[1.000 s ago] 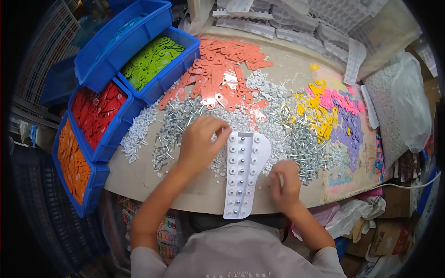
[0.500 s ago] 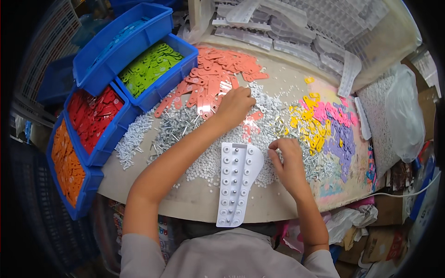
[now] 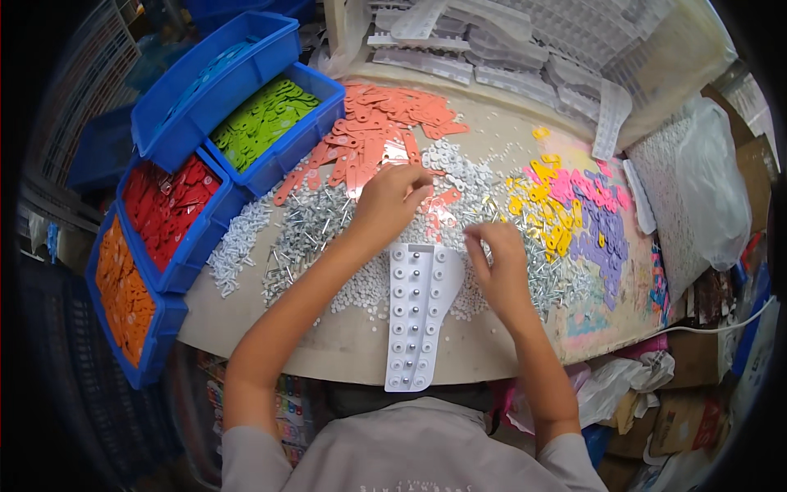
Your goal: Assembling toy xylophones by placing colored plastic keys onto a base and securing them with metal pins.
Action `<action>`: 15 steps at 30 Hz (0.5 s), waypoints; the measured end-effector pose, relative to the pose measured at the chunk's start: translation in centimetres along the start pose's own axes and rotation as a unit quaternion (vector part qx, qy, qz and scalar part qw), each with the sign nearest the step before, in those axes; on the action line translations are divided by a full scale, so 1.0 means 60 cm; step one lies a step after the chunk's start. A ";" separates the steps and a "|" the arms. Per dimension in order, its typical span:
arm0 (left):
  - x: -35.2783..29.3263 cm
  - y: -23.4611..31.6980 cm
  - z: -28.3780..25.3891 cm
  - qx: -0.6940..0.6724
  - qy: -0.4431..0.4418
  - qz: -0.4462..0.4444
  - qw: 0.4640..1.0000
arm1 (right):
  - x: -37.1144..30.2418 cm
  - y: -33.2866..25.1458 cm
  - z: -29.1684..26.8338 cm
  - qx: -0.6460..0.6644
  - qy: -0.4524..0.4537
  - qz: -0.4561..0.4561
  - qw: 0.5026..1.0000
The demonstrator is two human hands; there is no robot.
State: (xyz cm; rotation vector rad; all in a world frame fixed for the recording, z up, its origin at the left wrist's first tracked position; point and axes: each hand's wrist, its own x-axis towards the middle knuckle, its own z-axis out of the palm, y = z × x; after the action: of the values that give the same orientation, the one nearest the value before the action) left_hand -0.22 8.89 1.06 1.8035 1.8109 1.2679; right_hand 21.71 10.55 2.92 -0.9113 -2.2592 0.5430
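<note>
A white plastic holder point(image 3: 413, 321) lies upright in front of me, near the table's edge. Round white pieces line both its sides, and a row of metal pins runs down its middle groove. Beyond its top end, my left hand point(image 3: 388, 205) hovers over the small parts, thumb and fingertips drawn together. My right hand point(image 3: 501, 264) is beside the holder's upper right, with curled fingers in a pinch. Whatever either pinch holds is too small to make out. Around both hands spread white plastic rings point(image 3: 459, 168), metal pins point(image 3: 316, 234) and flat coral strips point(image 3: 402, 107).
At left stand blue bins point(image 3: 297, 129) of green, red, orange and blue strips. Yellow point(image 3: 557, 239), pink point(image 3: 586, 193) and purple pieces point(image 3: 602, 250) lie at right. A clear bin of white holders point(image 3: 612, 123) stands behind; a bag of small white parts point(image 3: 672, 205) sits far right.
My left hand has drawn back from the white rings, toward me and slightly left. My right hand has shifted a little left, its thumb and finger closer together. The view has shifted slightly.
</note>
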 end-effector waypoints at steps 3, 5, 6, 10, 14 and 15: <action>-0.081 0.057 -0.060 -0.108 0.013 -0.070 0.992 | 0.068 0.024 0.024 -0.072 0.015 -0.068 0.995; -0.138 0.076 -0.079 -0.103 0.002 -0.071 0.992 | 0.110 0.049 0.057 -0.075 0.017 -0.088 0.993; -0.164 0.086 -0.084 -0.121 -0.013 -0.084 0.989 | 0.127 0.063 0.072 -0.099 -0.004 -0.099 0.990; -0.253 0.125 -0.104 -0.155 -0.042 -0.150 0.976 | 0.167 0.096 0.116 -0.165 -0.083 -0.103 0.977; -0.308 0.134 -0.106 -0.188 -0.057 -0.220 0.956 | 0.168 0.102 0.116 -0.137 -0.061 -0.098 0.984; -0.315 0.134 -0.102 -0.177 -0.048 -0.183 0.966 | 0.161 0.103 0.110 -0.136 -0.047 -0.114 0.983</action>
State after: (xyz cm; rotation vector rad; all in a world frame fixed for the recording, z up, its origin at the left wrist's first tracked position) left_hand 3.93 -12.01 3.44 1.2487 1.6399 1.2364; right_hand 14.61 20.84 -1.45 -0.7530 -2.5238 0.1799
